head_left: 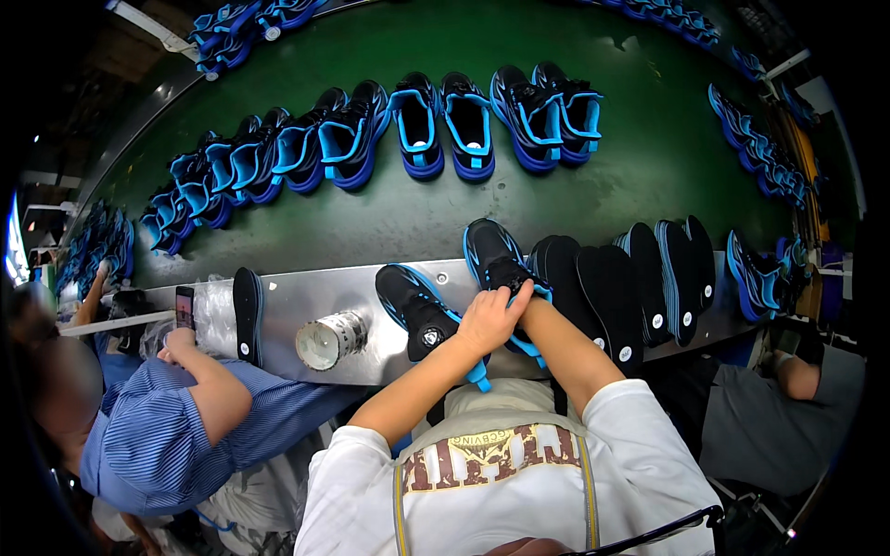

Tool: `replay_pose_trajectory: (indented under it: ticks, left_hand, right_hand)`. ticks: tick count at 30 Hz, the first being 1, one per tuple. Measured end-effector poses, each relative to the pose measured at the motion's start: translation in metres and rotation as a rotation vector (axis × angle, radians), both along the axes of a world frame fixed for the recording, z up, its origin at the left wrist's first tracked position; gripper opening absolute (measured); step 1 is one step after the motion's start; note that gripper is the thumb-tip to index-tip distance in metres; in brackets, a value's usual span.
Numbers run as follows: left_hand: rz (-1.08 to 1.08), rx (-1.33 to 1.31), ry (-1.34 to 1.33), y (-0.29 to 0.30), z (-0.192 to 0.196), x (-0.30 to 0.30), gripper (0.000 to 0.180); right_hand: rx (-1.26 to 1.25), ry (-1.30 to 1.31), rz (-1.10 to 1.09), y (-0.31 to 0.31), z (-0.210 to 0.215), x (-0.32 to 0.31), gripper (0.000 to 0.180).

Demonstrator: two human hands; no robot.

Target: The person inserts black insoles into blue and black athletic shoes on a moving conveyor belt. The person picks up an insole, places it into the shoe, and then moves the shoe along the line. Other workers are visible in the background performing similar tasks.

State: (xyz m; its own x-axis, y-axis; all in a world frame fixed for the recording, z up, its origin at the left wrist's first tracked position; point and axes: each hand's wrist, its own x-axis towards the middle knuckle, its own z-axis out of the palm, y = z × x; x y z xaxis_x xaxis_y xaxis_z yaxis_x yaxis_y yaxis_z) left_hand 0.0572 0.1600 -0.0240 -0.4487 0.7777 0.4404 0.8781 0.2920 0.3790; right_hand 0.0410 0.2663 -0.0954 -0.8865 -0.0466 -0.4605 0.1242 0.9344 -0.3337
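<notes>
Left hand (489,320): fingers lie loosely on black-blue shoe (501,269).
Right hand: hidden, grip unclear.
Insoles (607,296): black, round white stickers, right on bench (306,301).

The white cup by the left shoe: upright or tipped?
Tipped. The white cup lies on its side on the metal ledge, with its round open mouth facing the camera.

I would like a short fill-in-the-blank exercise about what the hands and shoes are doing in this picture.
1. Both hands rest on a black and ____ shoe.
2. A second shoe lies on the metal ledge to the ____ of that shoe.
3. The stack of insoles is ____ in colour.
4. Pairs of shoes stand on the ____ belt.

Missing words: blue; left; black; green
</notes>
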Motion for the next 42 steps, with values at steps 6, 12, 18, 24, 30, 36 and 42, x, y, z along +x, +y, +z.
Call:
replay_pose_trajectory:
  ticks: [6, 12, 18, 24, 30, 36, 42]
  left_hand:
    - [0.097, -0.027, -0.009, 0.004, 0.004, -0.006, 0.048]
    - [0.348, 0.068, -0.437, 0.007, 0.018, -0.022, 0.037]
    - [0.01, -0.316, -0.104, 0.012, 0.035, -0.04, 0.031]
    - [0.03, -0.504, -0.077, 0.004, 0.041, -0.025, 0.032]
    - [0.046, -0.552, 0.17, -0.004, 0.044, -0.024, 0.019]
    - [-0.067, -0.759, 0.325, 0.003, 0.035, -0.033, 0.019]
    - [-0.042, -0.034, -0.267, -0.036, 0.092, -0.071, 0.007]
  right_hand:
    - [-0.168, -0.155, 0.053, 0.008, 0.027, 0.025, 0.039]
    - [0.136, -0.21, 0.368, -0.009, 0.149, 0.075, 0.051]
    - [-0.153, 0.262, 0.076, 0.0, 0.103, 0.095, 0.033]
    - [-0.42, 0.717, -0.111, 0.008, 0.092, 0.164, 0.019]
    - [-0.426, 0.713, -0.085, 0.012, 0.095, 0.163, 0.022]
    - [-0.16, 0.223, 0.103, -0.007, 0.104, 0.105, 0.046]
    - [-0.092, -0.165, 0.024, -0.019, 0.106, 0.069, 0.069]
